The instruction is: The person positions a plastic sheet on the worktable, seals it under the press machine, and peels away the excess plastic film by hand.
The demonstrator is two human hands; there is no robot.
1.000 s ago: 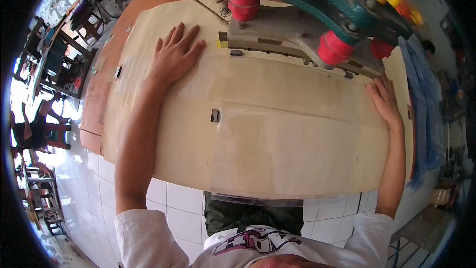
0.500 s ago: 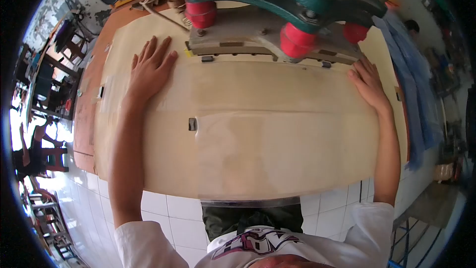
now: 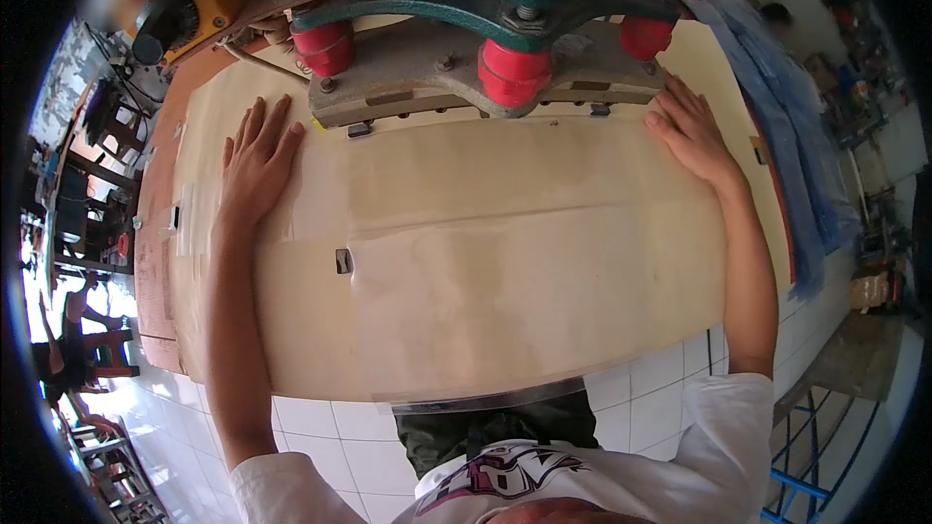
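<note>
My left hand (image 3: 260, 160) lies flat, fingers spread, on the left side of a pale beige board (image 3: 301, 330), left of a heavy press head. My right hand (image 3: 694, 131) rests at the right with its fingers extended, the fingertips close to the end of the metal press plate (image 3: 408, 85). Whether they touch the plate is unclear. Clear plastic sheet (image 3: 485, 272) covers much of the board between my forearms. Above the plate are green curved arms (image 3: 417, 2) and red insulators (image 3: 515, 73).
A yellow box with a black knob (image 3: 167, 24) stands at upper left. Blue translucent plastic (image 3: 777, 116) hangs along the right edge. Small dark tabs (image 3: 343, 261) sit on the board. Another person (image 3: 73, 330) is at far left. Below lies a tiled floor (image 3: 369, 461).
My view has turned slightly, so the press and board appear farther left and tilted. Both hands stay on the board beside the press plate.
</note>
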